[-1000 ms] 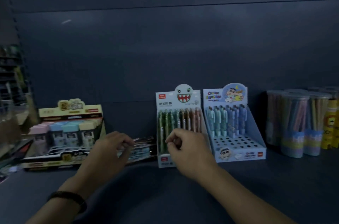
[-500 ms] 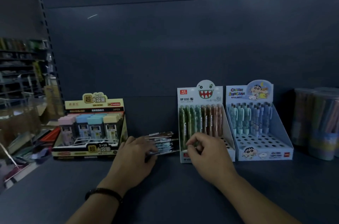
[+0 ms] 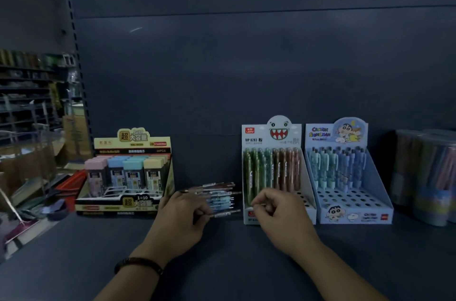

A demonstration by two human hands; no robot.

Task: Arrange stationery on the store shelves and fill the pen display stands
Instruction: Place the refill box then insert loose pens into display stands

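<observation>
Dim store shelf (image 3: 246,266). Loose pens (image 3: 217,196) lie flat in a small pile, long axis left-right, between the yellow refill box (image 3: 133,145) on the left and the monster-face stand (image 3: 256,138) on the right. The pile's right ends sit just beside the stand's left wall.

Left hand (image 3: 182,219) is on the near side of the pile, its grip curled around the nearest brown pen (image 3: 225,213), which pokes out rightward from under the fingers. Right hand (image 3: 283,221) is at the near front of the monster-face stand, thumb and fingers pinched together. Can't tell if a pen is between them; too dark.

The stand's far rows are full of green and brown pens, and open holes show in the near rows, right of the right hand. Blue cartoon stand (image 3: 355,215) further right is also part filled. Clear tubs (image 3: 424,177) at far right.

Key relation: the pens are left of the stand and lying flat, while the holes take them upright. Left hand is nearer the pile and right hand nearer the holes, so a left-to-right handover plus tipping the pen upright is likely next.
</observation>
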